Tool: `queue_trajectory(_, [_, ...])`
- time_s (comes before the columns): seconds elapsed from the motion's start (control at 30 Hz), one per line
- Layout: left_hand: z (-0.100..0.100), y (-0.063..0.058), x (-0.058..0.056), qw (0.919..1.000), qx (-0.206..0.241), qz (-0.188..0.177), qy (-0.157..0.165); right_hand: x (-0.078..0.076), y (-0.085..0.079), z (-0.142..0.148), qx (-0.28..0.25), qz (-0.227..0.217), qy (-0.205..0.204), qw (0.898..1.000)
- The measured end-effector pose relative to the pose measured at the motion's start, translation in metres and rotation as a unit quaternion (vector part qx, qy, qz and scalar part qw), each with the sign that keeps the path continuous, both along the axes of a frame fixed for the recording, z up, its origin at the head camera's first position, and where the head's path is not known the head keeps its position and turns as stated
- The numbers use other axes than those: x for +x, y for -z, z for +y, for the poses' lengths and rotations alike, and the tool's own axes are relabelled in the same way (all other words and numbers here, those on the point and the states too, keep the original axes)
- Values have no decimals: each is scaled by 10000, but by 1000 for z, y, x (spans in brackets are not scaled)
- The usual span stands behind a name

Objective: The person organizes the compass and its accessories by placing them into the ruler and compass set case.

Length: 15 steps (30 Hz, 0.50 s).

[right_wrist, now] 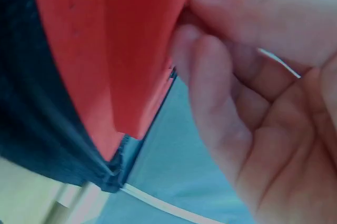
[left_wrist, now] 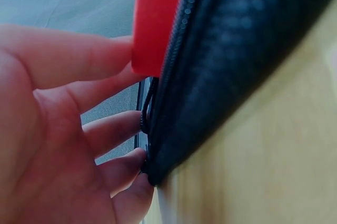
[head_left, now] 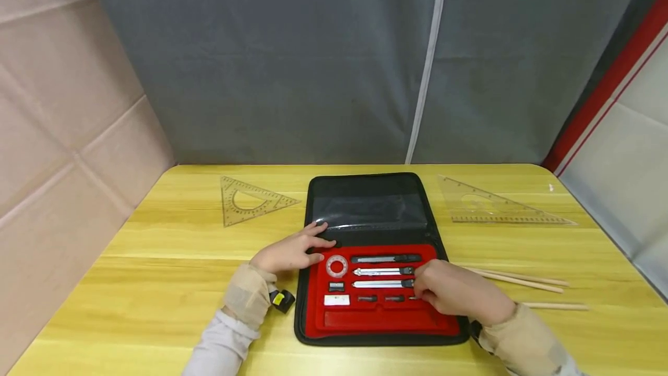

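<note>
A zip case (head_left: 383,338) with a red tray (head_left: 339,321) lies unfolded on the table. My left hand (head_left: 292,253) rests on the tray's left edge, fingers spread and nearly straight; in the left wrist view its fingertips touch the red rim and zipper. At the tray's right side my right hand (head_left: 454,289) has thumb and fingers curled together, pinching a small dark piece (head_left: 413,298), mostly hidden by the fingers. The tray also holds a utility knife (head_left: 386,259), two silver compasses, a round clear ring (head_left: 336,266), a sharpener (head_left: 336,286), a white eraser (head_left: 336,300) and two small dark parts.
Clear set squares lie left (head_left: 256,200) and right (head_left: 496,208) of the case. Several wooden sticks (head_left: 553,306) lie right of it, behind the right forearm. A small black-and-yellow object (head_left: 282,300) sits by the left wrist. A grey curtain (head_left: 287,74) stands behind the table.
</note>
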<state>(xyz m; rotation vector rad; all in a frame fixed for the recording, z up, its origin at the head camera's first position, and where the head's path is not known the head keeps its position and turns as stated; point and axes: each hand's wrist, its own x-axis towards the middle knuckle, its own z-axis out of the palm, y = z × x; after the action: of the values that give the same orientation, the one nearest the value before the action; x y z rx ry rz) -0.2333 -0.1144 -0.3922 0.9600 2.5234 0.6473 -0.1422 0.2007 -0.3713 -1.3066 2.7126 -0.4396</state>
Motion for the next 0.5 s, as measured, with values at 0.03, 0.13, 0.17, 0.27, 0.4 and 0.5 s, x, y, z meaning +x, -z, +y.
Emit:
queue_trajectory(0.03, [0,-1,0,10000,-3,10,14,1,-1,0,22,17,14,10000])
queue_trajectory(0.13, [1,-1,0,10000,-19,9,18,5,-2,-1,62,66,52,9999])
queue_trajectory(0.17, [0,-2,0,10000,-19,2,9,6,-2,-1,56,98,57,9999])
queue_trajectory(0.27, [0,-1,0,10000,-31,-6,5,7,-2,-2,57,150,-9,9999])
queue_trajectory(0.4, [-2,0,1,10000,9,6,13,4,-9,3,-13,-221,42,9997])
queue_trajectory(0.5, [-3,0,1,10000,13,26,24,-1,-19,21,-232,-407,351,9983])
